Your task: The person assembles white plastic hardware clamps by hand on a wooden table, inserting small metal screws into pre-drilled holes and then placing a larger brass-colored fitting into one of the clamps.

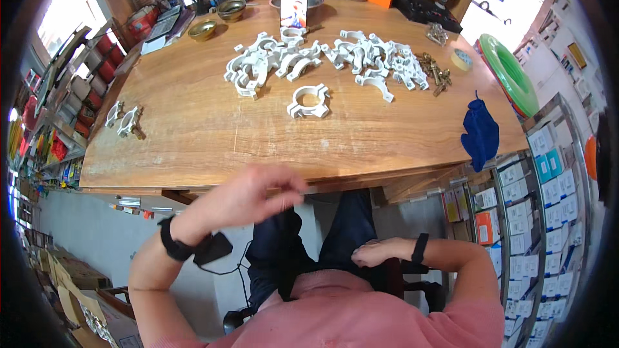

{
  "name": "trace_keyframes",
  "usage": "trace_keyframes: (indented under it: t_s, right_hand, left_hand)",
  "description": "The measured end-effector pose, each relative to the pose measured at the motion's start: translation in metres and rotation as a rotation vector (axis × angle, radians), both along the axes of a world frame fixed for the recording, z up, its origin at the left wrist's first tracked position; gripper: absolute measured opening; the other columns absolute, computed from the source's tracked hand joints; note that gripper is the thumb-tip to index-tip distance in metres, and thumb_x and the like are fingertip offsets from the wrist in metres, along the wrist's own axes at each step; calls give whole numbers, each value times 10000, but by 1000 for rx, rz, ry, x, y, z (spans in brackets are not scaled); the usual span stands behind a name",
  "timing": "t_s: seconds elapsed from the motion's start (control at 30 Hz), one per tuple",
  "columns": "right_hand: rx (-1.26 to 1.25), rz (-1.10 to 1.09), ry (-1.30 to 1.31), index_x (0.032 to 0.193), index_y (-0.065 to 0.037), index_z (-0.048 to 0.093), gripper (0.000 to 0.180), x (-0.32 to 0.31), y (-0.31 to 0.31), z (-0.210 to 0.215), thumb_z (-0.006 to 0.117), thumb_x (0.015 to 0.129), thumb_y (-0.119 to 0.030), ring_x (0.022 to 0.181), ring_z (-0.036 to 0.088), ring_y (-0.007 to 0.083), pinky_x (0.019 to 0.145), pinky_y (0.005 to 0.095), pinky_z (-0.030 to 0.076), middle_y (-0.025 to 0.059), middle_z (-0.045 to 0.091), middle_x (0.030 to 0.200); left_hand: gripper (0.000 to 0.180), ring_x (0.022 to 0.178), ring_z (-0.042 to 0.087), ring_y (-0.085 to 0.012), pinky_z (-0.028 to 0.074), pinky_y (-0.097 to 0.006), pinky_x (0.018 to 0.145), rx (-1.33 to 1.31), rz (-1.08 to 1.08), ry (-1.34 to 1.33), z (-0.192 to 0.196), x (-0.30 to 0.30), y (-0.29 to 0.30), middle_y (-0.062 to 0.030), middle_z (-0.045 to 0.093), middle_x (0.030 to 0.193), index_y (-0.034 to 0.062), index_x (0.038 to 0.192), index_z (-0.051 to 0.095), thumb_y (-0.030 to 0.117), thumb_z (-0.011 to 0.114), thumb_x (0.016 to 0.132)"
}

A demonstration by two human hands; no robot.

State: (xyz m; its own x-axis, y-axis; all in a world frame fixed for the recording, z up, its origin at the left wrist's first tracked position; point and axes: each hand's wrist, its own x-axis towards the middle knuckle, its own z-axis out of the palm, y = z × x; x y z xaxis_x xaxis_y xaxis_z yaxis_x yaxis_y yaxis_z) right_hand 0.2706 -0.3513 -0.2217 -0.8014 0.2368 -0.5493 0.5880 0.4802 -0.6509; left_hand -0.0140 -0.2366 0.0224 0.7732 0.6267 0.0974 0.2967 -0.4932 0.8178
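Note:
My left hand [264,193] hovers in front of the table's near edge, its thumb and bent fingers apart with nothing between them. On my thigh rests my right hand [377,252], fingers curled in loosely, with no object showing in it. A white plastic pipe clamp [295,104], closed into a ring, lies alone mid-table, beyond my left hand. Behind it are a pile of white half-clamps [248,67] on the left and another pile of white clamp pieces [380,58] on the right. Brass-coloured screws [440,74] lie beside the right pile.
Two ring clamps [129,119] sit at the table's left. A phone [294,3] stands upright behind the piles. A blue cloth [480,130] hangs over the right edge, near a tape roll [461,59]. Brass-coloured bowls [202,30] stand back left; boxed shelves [522,219] flank my right.

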Motion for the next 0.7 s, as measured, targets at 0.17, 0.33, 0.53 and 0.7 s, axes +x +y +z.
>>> trace_keyframes:
  t_s: [0.17,0.33,0.53,0.7]
  right_hand:
    - [481,-524,-45,911,-9,537,185,7,-2,-10,531,747,-94,991,463,314,802,399,421,110,515,990]
    - [436,-313,-151,933,24,534,206,15,3,-37,492,780,-106,960,492,325,781,407,434,153,510,979]
    - [-324,-73,29,863,9,542,165,0,-5,16,469,796,-123,875,533,324,743,383,418,180,560,861]
    - [-195,-154,204,850,1,566,219,-15,27,102,505,820,-207,745,587,293,643,367,449,160,605,787]
  left_hand:
    - [147,754,564,-122,461,-266,680,66,146,33,5,16,58,-42,591,815,28,900,580,113,600,782]
    - [187,772,552,-120,462,-268,667,115,186,84,5,27,84,-53,584,871,29,941,566,137,586,790]
    - [301,852,554,-227,453,-328,733,381,271,262,-7,38,114,-121,572,928,31,982,565,234,602,764]
    - [340,889,550,-251,442,-334,765,337,338,311,-16,47,140,-144,564,962,22,1024,562,232,589,758]
